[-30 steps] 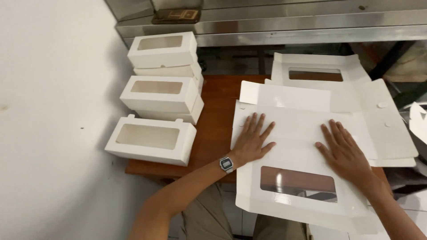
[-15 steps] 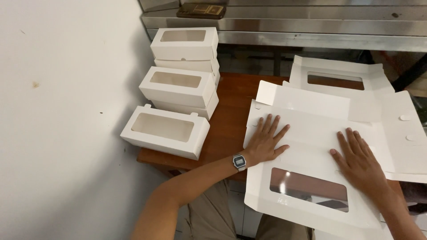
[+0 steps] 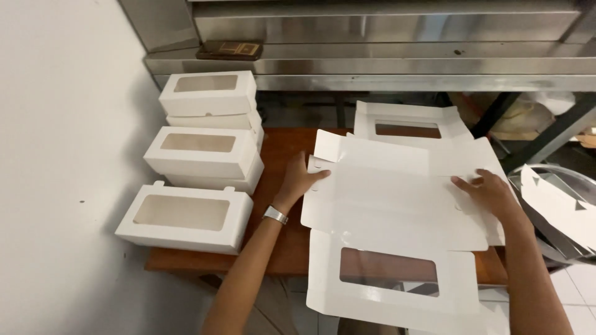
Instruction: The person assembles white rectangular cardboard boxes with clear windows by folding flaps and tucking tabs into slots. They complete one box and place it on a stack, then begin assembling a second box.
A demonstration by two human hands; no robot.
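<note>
Box blank [image 3: 397, 205] — hands moved to its edges.

- Left hand [image 3: 300, 180] grips the left edge of a flat white box blank [image 3: 397, 211]; right hand [image 3: 490, 192] holds its right edge.
- Toward the person from both grips lies the blank's window panel.
- Left of the left grip stand assembled window boxes [image 3: 202, 152], seemingly stacked.

surface: brown wooden table [image 3: 282, 149] | on it: folded white window boxes [image 3: 186, 214], flat box blank [image 3: 397, 205]
</note>
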